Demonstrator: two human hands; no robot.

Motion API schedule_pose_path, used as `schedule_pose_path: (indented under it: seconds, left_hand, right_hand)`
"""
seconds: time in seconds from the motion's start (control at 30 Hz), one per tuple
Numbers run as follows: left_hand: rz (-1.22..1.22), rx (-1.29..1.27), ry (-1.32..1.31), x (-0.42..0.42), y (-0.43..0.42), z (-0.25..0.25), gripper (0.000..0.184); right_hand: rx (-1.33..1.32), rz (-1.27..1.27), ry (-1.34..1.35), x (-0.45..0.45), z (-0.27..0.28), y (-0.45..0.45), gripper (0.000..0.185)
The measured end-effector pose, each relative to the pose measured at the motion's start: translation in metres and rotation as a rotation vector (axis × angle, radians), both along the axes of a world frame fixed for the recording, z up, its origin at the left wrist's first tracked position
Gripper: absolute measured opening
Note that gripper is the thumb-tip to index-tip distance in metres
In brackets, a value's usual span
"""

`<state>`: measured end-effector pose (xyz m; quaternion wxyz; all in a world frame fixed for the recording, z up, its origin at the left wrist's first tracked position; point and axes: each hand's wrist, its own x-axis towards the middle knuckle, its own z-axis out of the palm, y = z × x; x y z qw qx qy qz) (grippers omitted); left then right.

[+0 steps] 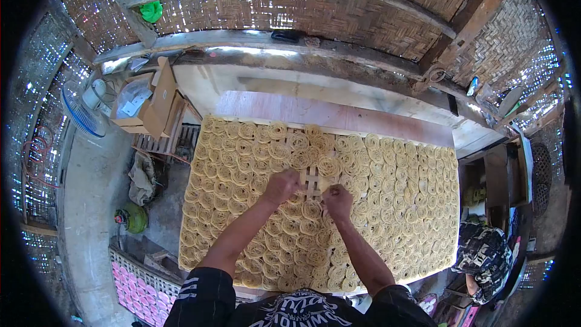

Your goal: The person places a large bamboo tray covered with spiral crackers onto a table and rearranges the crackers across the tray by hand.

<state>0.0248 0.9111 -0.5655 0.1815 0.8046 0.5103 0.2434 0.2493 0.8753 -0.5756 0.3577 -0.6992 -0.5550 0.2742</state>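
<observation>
Rows of round, coiled pale-yellow nests [278, 130], which look like noodles, cover a wide lattice rack [312, 183] in front of me. Slats of the rack show through a gap between my two hands. On the left of this gap, my left hand [282, 186] is closed, its fingers curled over the nests' edge. Just right of the gap, my right hand [338, 201] is also closed, with thumb and fingers together. What either hand grips is hidden by the fingers. A few nests [328, 166] lie on top of others just beyond my hands.
Behind the rack runs a pinkish board [333, 112] along a pale wall. To the left are an open cardboard box [151, 106], a fan [85, 106], a green gas cylinder [132, 218] and a tray of pink discs [139, 287]. Another person [484, 257] crouches at the right.
</observation>
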Motion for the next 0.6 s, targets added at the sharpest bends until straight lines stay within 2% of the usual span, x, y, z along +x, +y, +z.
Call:
schedule_pose_path:
  seconds: [0.03,0.13,0.23,0.33,0.37,0.43,0.47,0.53,0.6]
  left_hand:
    - [0.141,-0.108,-0.105,0.002,0.002,0.013,0.025]
    - [0.482,-0.034,-0.594,0.006,0.012,0.036,0.021]
    - [0.694,-0.517,-0.745,0.011,0.022,0.034,0.022]
    - [0.589,-0.241,-0.123,0.007,0.010,-0.024,0.027]
    - [0.544,-0.181,-0.121,0.006,0.004,-0.016,0.028]
    - [0.460,-0.078,-0.109,0.000,-0.021,0.015,0.029]
    - [0.300,-0.076,-0.034,-0.005,-0.031,0.018,0.029]
    - [-0.023,-0.073,0.108,-0.014,-0.049,0.019,0.029]
    - [-0.051,-0.057,0.087,-0.017,-0.049,0.013,0.028]
  right_hand:
    - [-0.034,-0.066,0.184,0.003,0.007,0.003,0.027]
    - [-0.147,-0.205,0.668,0.010,0.042,0.018,0.028]
    - [-0.315,-0.170,0.999,0.008,0.055,0.030,0.034]
    - [-0.306,0.047,0.304,0.013,0.012,0.033,0.036]
    - [0.154,0.042,-0.125,0.009,-0.002,0.021,0.033]
    - [-0.003,0.314,-0.252,0.003,0.026,-0.009,0.034]
    - [-0.083,0.449,-0.313,0.000,0.038,-0.021,0.034]
    - [0.035,0.575,-0.400,-0.004,0.031,-0.039,0.036]
    - [0.081,0.672,-0.449,-0.006,0.028,-0.040,0.037]
